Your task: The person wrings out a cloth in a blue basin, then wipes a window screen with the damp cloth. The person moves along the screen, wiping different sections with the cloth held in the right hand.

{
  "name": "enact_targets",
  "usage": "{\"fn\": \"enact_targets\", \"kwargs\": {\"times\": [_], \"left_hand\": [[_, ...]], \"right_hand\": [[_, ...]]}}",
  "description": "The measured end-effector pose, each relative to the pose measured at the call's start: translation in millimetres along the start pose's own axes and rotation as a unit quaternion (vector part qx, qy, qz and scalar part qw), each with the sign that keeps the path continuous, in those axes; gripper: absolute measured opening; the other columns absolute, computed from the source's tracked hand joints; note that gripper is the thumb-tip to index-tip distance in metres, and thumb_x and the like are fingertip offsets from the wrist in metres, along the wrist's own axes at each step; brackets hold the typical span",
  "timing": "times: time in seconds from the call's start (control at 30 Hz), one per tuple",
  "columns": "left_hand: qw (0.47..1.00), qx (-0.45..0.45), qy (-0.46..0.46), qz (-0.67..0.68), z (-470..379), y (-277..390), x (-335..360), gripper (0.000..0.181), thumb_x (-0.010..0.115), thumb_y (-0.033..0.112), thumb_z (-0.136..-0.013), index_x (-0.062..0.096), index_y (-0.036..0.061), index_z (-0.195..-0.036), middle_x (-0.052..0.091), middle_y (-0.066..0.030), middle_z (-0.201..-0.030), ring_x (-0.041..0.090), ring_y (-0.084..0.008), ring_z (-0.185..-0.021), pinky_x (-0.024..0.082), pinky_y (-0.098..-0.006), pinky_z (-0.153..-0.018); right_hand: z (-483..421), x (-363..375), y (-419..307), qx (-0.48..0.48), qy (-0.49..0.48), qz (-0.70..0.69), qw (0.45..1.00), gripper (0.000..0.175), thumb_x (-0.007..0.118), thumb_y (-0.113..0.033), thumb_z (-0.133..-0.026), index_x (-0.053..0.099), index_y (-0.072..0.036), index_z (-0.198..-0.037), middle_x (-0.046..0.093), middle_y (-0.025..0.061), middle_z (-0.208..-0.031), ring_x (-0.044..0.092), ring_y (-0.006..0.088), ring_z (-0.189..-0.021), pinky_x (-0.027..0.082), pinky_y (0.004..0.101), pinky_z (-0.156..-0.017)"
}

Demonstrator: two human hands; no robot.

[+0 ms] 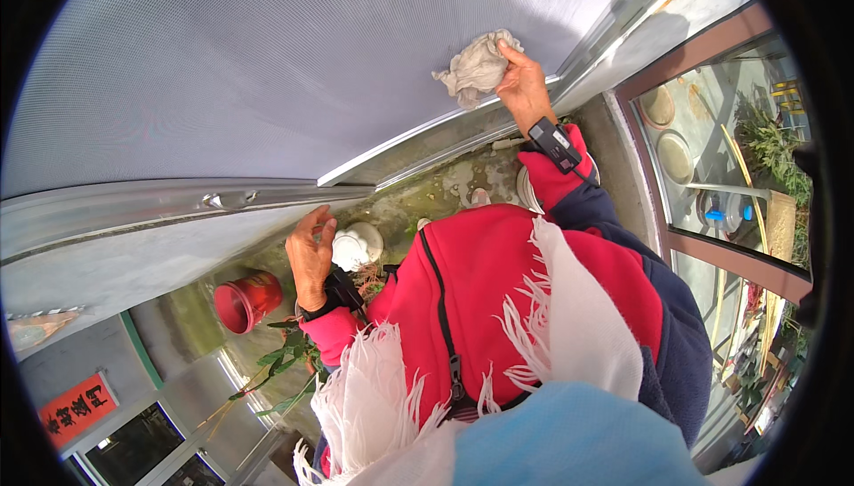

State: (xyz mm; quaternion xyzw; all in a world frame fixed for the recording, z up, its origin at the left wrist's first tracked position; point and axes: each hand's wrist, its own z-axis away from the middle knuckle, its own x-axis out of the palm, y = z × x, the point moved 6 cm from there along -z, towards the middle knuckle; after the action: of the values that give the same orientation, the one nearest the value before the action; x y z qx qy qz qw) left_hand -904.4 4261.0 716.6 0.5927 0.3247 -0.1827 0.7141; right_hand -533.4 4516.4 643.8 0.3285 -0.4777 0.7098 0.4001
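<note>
My right hand [524, 86], arm stretched out, holds a crumpled greyish cloth [477, 69] against or just in front of a mesh screen panel [267, 72]; whether it touches cannot be told. My left hand [313, 252] is empty, its fingers loosely curled and apart, beside the lower edge of the metal frame [153, 209]. A small metal handle [230, 200] sits on that frame, up and left of this hand. Both wrists carry black strapped devices.
A red bucket [247, 302], a potted plant [287, 356] and a white round object [357, 246] stand on the mossy ground at left. At right is a brown-framed window [727, 252]. A red paper banner [79, 409] bearing writing hangs lower left.
</note>
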Motion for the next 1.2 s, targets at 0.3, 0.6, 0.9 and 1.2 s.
{"fn": "enact_targets", "kwargs": {"times": [0.3, 0.6, 0.9, 1.2], "left_hand": [[1.000, 0.010, -0.006, -0.016, -4, 17, 5, 0.030, 0.067, 0.010, -0.087, 0.068, 0.0028, -0.116, 0.074, -0.0146, -0.097, 0.072, -0.0256, -0.085, 0.055, -0.0352, -0.076], [1.000, 0.006, 0.000, -0.024, -2, 19, 12, 0.030, 0.067, 0.011, -0.087, 0.068, 0.0031, -0.116, 0.073, -0.0154, -0.098, 0.072, -0.0262, -0.085, 0.054, -0.0355, -0.076], [1.000, 0.007, 0.001, -0.021, -1, 21, 23, 0.028, 0.068, 0.011, -0.087, 0.069, 0.0038, -0.115, 0.073, -0.0137, -0.097, 0.072, -0.0257, -0.084, 0.054, -0.0356, -0.074], [0.998, -0.041, 0.031, -0.024, 22, 6, 8, 0.028, 0.068, 0.012, -0.087, 0.069, 0.0022, -0.114, 0.073, -0.0136, -0.096, 0.072, -0.0251, -0.083, 0.054, -0.0344, -0.073]], "right_hand": [[3, 9, -182, -0.219, -0.003, 0.039, 0.975, 0.022, 0.066, -0.008, -0.092, 0.064, 0.003, -0.111, 0.069, 0.0105, -0.104, 0.067, 0.0222, -0.094, 0.056, 0.0334, -0.083], [9, 28, -102, -0.270, -0.018, 0.041, 0.962, 0.030, 0.069, 0.004, -0.085, 0.062, 0.003, -0.114, 0.069, 0.0111, -0.107, 0.067, 0.0229, -0.099, 0.054, 0.0370, -0.091], [31, 25, 64, -0.013, -0.007, 0.177, 0.984, 0.021, 0.075, 0.005, -0.079, 0.068, 0.004, -0.098, 0.070, 0.0093, -0.093, 0.069, 0.0171, -0.082, 0.057, 0.0293, -0.073], [48, 83, 24, -0.114, -0.080, 0.187, 0.972, 0.021, 0.079, 0.000, -0.079, 0.071, 0.005, -0.098, 0.069, 0.0068, -0.085, 0.065, 0.0125, -0.074, 0.053, 0.0243, -0.064]]}}
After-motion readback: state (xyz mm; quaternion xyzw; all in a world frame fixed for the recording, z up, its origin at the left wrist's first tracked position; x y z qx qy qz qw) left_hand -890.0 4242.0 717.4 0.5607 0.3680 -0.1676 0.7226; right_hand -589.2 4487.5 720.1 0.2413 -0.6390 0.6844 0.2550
